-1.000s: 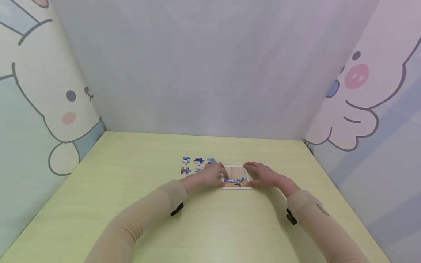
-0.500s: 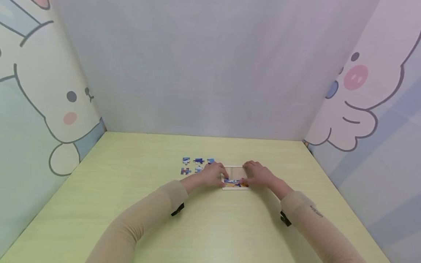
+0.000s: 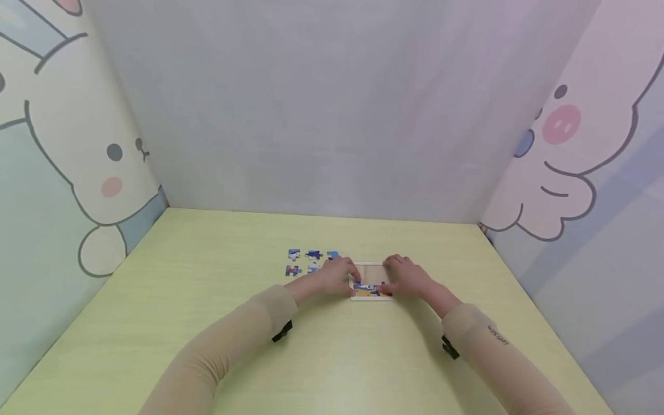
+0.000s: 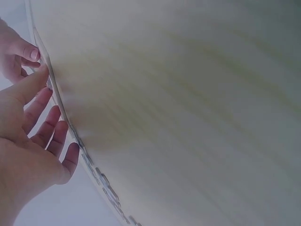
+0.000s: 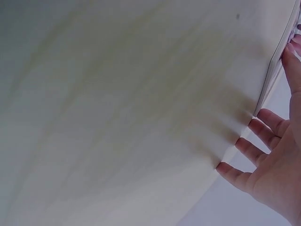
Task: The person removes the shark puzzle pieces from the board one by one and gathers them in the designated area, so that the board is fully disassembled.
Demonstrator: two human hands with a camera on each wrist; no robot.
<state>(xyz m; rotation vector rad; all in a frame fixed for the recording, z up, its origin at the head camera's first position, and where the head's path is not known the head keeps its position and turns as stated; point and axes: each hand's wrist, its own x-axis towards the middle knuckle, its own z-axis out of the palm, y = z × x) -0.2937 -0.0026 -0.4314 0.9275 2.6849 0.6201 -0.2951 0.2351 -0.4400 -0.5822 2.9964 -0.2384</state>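
Observation:
A shallow wooden puzzle frame [image 3: 370,298] lies on the table, its near part filled with joined jigsaw pieces [image 3: 366,290] in orange, blue and white. Bare wood [image 3: 372,273] shows in its far part. At the left side my left hand [image 3: 334,275] rests on the frame, thumb at the near corner and index fingertip by the pieces' upper edge. My right hand [image 3: 410,276] spans the right side, its fingers at the far corner and its thumb pressing the pieces at right. In the right wrist view the fingers [image 5: 251,153] reach straight down, tips at the tabletop.
Several loose jigsaw pieces, among them a blue-and-white piece [image 3: 294,254], a dark blue piece [image 3: 313,254] and a red-and-blue piece [image 3: 293,270], lie in rows left of the frame. My left hand partly covers them. Cartoon-printed walls [image 3: 596,173] enclose the table [image 3: 218,248].
My right hand has shifted left, its thumb going from the frame's right edge onto the pieces inside. The left hand stays in place at the frame's left side.

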